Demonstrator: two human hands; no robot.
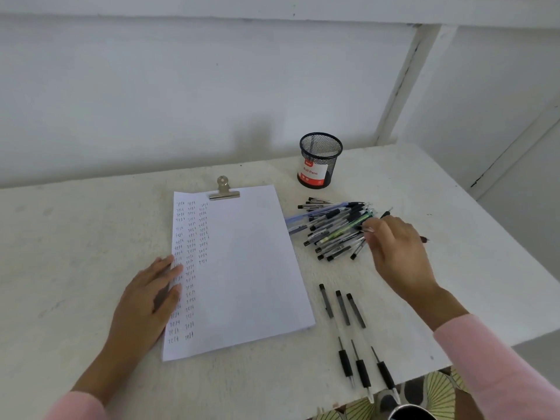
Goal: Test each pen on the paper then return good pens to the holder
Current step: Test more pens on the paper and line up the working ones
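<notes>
White tabletop [91, 298] holds, nearest at 5 o'clock, three pens [362, 372] lying side by side, just right of the paper [248, 268]. At 9 o'clock the left hand [145, 301] rests straight fingers [169, 269] flat on the paper's left edge. At 3 o'clock the right hand [397, 256] curls over the pen pile [333, 228], grip unclear, and the mesh holder [320, 160] stands upright beyond at 1 o'clock.

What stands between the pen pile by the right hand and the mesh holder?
Nothing visible. Only bare table lies between the pen pile and the mesh holder, which stands upright beyond the pile with its mouth uncovered. The right hand is at the pile's right edge, off that path.
</notes>
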